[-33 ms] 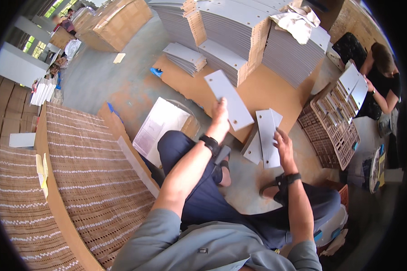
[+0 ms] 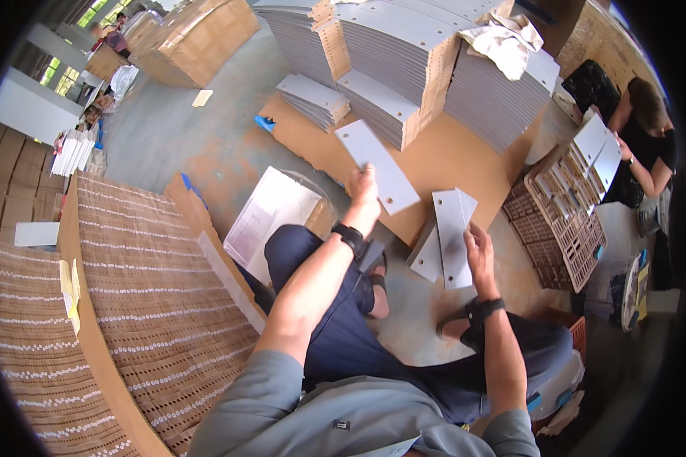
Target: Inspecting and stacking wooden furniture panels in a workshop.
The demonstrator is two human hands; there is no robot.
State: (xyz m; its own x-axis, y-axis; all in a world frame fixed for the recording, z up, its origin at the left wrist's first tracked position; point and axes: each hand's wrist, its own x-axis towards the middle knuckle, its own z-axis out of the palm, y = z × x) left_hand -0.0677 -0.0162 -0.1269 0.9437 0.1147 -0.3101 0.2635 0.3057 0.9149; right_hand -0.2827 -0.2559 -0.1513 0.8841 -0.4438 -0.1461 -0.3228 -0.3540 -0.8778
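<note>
Nothing has shifted vs the earlier frame: left hand (image 2: 363, 192) is stretched fwd, arm nearly straight, fingers closed on the near end of a long grey punched card strip (image 2: 376, 165) held over the brown cardboard sheet (image 2: 465, 164). Right hand (image 2: 480, 247), arm bent, wrist angled inward, grips a short grey strip (image 2: 451, 228) upright above the concrete floor (image 2: 411, 305), w/ more strips just beside it.

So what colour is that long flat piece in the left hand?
Pale grey panel, clearest in the head view.
</note>
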